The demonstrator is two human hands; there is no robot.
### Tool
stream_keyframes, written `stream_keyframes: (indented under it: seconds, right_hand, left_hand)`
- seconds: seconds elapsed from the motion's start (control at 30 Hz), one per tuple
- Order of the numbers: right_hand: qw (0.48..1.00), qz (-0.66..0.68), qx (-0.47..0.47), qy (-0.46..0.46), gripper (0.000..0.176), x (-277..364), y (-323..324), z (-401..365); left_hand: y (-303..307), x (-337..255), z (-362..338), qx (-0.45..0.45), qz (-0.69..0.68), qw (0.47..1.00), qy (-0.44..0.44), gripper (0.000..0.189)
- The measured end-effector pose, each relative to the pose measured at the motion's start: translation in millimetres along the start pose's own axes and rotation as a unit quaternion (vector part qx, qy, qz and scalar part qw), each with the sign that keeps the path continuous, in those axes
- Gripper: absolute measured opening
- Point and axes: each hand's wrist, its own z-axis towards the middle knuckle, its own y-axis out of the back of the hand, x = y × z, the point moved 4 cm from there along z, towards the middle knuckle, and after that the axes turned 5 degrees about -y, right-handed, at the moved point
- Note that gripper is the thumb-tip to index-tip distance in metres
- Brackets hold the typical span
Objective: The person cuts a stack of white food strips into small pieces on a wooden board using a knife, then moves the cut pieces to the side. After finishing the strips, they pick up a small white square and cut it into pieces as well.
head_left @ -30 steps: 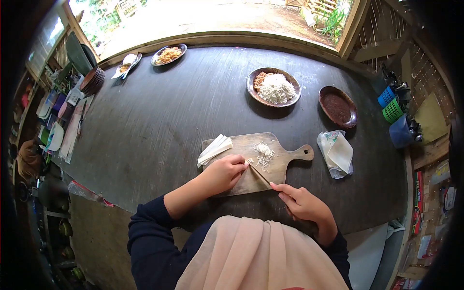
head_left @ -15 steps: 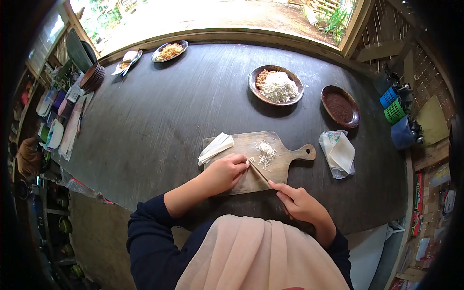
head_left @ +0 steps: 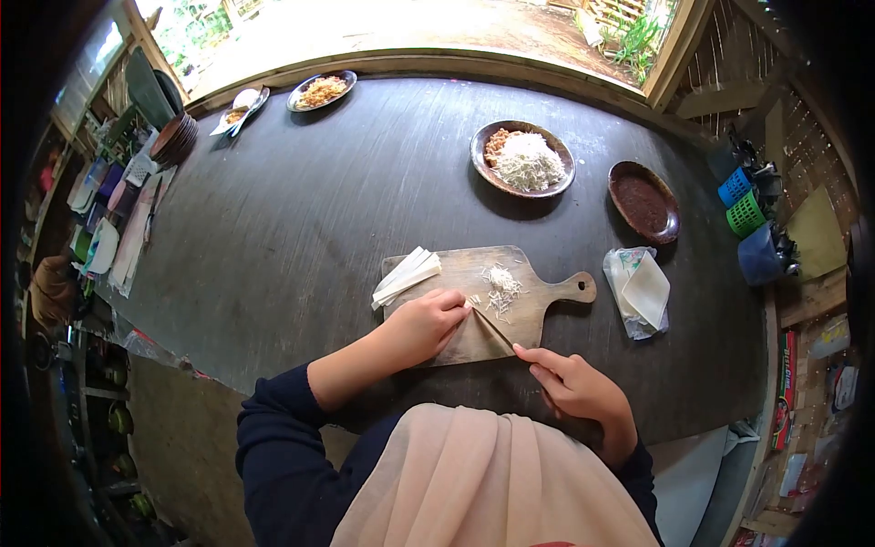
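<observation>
My right hand (head_left: 574, 384) is closed round the handle of a knife (head_left: 493, 329), whose blade lies slantwise over the wooden cutting board (head_left: 454, 348). Curled on the board, my left hand (head_left: 432, 323) pinches a white strip, mostly hidden, with its end by the blade tip. A small heap of fine white shreds (head_left: 501, 290) lies beyond the knife. At the board's left end, several long white strips (head_left: 407, 276) are stacked behind my left hand.
Beyond the board stands a plate of white shreds (head_left: 529, 166) with a brown food beside them. To the right are a dark oval dish (head_left: 643, 202) and a plastic packet (head_left: 636, 290). Two food plates (head_left: 321, 91) sit near the window; stacked dishes (head_left: 174, 139) and coloured baskets (head_left: 746, 215) line the sides.
The knife's handle end and my right hand have shifted very slightly right. My left hand stays at nearly the same spot on the board.
</observation>
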Motion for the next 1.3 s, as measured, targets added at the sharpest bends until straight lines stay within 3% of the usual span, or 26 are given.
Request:
stream_keyframes:
  seconds: [0.37,1.3]
  right_hand:
    - [0.997,0.028,-0.059,0.048,0.039,3,-6,1]
    - [0.998,0.039,-0.039,0.038,0.039,-1,-10,4]
  left_hand:
    - [0,1,-1,0.004,-0.013,1.000,0.007,0.025]
    - [-3,-2,1,-0.006,0.019,1.000,0.011,0.019]
